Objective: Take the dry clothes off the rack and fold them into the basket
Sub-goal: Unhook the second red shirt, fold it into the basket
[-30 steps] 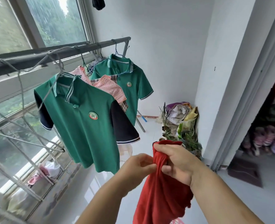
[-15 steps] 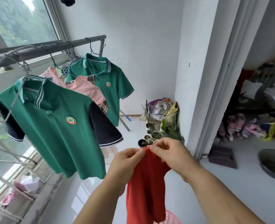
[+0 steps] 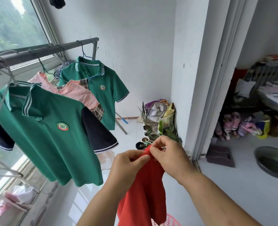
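A red garment [image 3: 144,190] hangs in front of me, pinched at its top edge by my left hand [image 3: 127,167] and my right hand [image 3: 169,155], which sit close together. Below it the rim of a pink plastic basket [image 3: 171,220] shows at the bottom edge. On the left, the metal rack bar [image 3: 42,51] carries clothes on hangers: a green polo shirt with dark sleeves [image 3: 48,132] nearest, a pink checked garment [image 3: 76,93] behind it, and a second green polo shirt [image 3: 99,88] at the far end.
Potted plants [image 3: 151,136] and bags [image 3: 159,110] fill the corner by the white pillar [image 3: 190,79]. A doorway on the right shows shoes [image 3: 233,124], a dark mat [image 3: 220,155] and a metal basin [image 3: 273,162] on the floor. A window ledge with wire racks runs along the left.
The view has swung right toward the doorway. My hands have gone from bunching the red garment to pinching its top edge, letting it hang longer.
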Action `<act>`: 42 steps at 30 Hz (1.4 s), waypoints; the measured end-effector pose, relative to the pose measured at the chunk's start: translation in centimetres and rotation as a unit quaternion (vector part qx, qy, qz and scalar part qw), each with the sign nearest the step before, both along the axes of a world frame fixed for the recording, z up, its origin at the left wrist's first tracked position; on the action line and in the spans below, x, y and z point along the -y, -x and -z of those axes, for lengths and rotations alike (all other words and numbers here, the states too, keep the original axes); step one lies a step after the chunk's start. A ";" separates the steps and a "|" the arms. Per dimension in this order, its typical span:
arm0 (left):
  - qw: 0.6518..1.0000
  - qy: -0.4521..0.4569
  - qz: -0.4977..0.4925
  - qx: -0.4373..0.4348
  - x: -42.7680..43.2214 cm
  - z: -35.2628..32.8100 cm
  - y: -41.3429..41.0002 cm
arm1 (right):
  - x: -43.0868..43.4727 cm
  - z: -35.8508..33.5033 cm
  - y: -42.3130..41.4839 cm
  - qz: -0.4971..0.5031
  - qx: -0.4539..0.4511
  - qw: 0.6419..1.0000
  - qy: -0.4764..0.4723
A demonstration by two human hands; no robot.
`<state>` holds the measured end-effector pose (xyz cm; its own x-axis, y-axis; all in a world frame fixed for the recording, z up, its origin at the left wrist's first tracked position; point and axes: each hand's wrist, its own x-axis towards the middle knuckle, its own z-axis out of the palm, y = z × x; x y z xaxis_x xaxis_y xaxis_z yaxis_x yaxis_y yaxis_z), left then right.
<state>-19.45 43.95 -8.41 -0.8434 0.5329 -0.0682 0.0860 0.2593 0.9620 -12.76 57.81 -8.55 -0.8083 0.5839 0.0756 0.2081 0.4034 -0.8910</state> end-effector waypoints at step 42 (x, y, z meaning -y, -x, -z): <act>0.995 -0.088 0.037 -0.009 -0.9 -1.8 2.7 | 0.0 -5.0 3.6 -0.112 -0.126 0.985 0.026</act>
